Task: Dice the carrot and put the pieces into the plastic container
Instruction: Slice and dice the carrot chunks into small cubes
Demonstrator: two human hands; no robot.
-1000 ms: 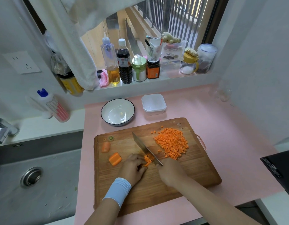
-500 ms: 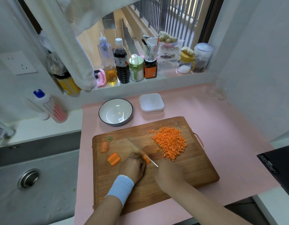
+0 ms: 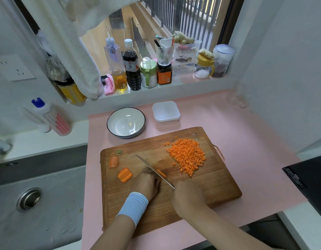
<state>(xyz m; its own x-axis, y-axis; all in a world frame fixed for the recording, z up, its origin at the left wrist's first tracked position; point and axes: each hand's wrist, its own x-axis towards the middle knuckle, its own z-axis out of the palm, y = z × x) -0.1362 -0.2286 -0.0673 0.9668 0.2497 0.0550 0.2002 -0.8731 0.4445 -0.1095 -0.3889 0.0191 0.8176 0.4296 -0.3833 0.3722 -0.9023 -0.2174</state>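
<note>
we see left hand (image 3: 147, 184) fingers curled on carrot strip (image 3: 161, 173), right hand (image 3: 187, 197) wrapped round knife (image 3: 152, 168) handle, blade on strip; diced pile (image 3: 187, 156) on board (image 3: 201, 192), plastic container (image 3: 166, 112) behind

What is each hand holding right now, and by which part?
The right hand grips the knife by its handle, hidden in the fist. The left hand holds the carrot piece under the blade with curled fingers; exactly where is hidden.
</note>
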